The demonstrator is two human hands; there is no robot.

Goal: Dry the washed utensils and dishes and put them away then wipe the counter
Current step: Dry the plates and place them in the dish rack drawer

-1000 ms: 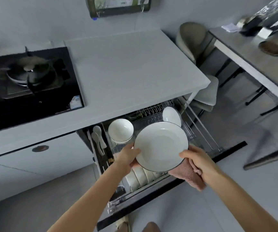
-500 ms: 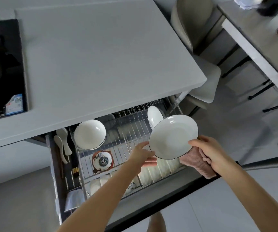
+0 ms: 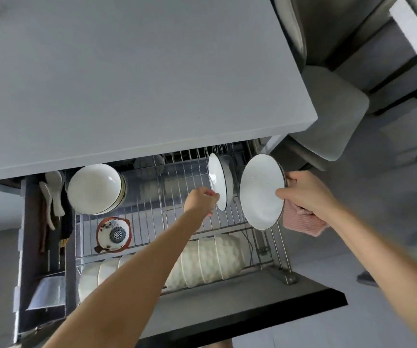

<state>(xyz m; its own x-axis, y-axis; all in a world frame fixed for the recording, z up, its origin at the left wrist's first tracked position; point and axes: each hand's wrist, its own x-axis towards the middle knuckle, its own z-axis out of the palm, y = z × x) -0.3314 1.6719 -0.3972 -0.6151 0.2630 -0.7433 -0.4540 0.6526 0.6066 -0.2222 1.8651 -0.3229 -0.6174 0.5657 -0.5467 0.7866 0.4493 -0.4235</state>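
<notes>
A white plate with a dark rim point(image 3: 261, 190) is tilted upright over the right side of the pulled-out wire dish rack point(image 3: 167, 222). My right hand point(image 3: 305, 193) grips its right edge together with a pink cloth point(image 3: 302, 222). Just to its left a second white plate point(image 3: 218, 184) stands on edge in the rack. My left hand point(image 3: 199, 200) reaches to that standing plate, fingertips pinching its lower rim.
In the drawer lie a stack of white bowls point(image 3: 95, 188), a small patterned bowl point(image 3: 113, 233), white spoons point(image 3: 51, 192) at left and a row of ribbed bowls point(image 3: 207, 262) in front. The grey counter point(image 3: 137, 71) overhangs. A padded chair point(image 3: 327, 109) stands at right.
My left hand let go of the held plate and moved to the plate standing in the rack. My right hand carried the plate right and tilted it on edge. The view tilted down.
</notes>
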